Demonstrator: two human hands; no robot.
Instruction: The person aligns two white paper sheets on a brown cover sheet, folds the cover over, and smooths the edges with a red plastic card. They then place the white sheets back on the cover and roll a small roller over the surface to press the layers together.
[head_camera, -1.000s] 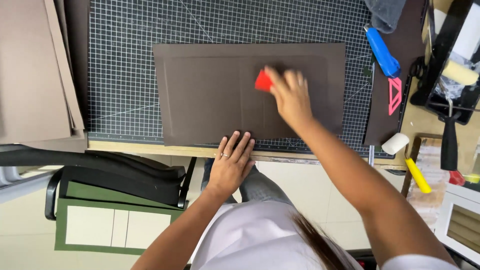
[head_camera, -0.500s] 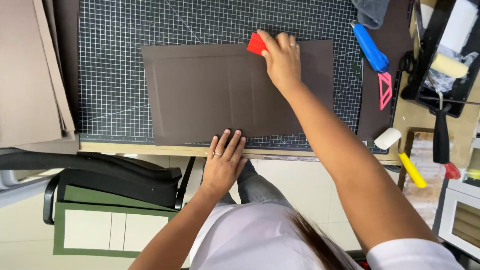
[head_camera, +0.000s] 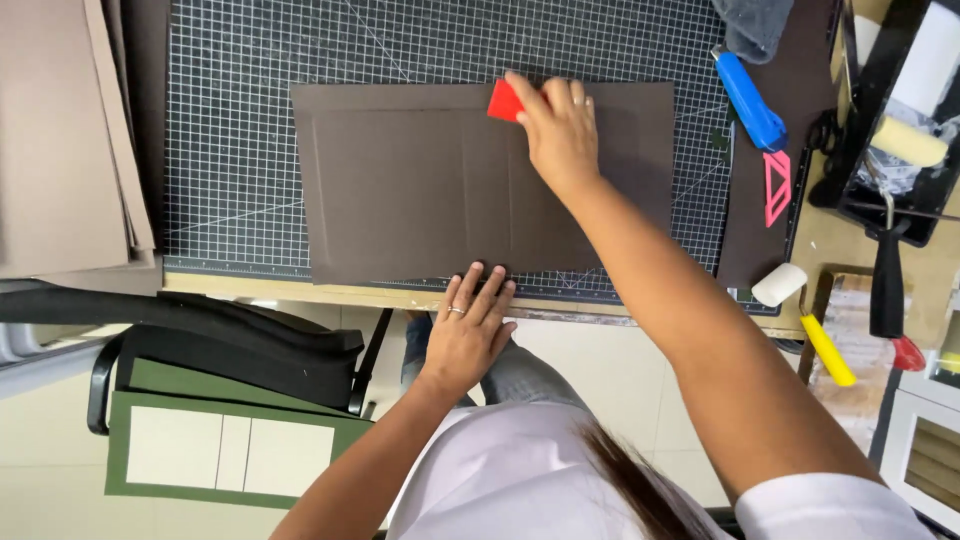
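Gridded mat (head_camera: 240, 150): fingers (head_camera: 560, 95) grip red scraper (head_camera: 503, 102).

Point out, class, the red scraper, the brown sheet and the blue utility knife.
red scraper (head_camera: 503, 101), head view, on its bare corner left of the right hand's fingers.
brown sheet (head_camera: 400, 185), head view, on its bare left half.
blue utility knife (head_camera: 750, 100), head view, mid-handle.

Dark brown sheet (head_camera: 420, 180), red scraper (head_camera: 503, 101), white-gridded dark cutting mat (head_camera: 235, 130), blue knife (head_camera: 749, 100), pink triangle (head_camera: 777, 187).
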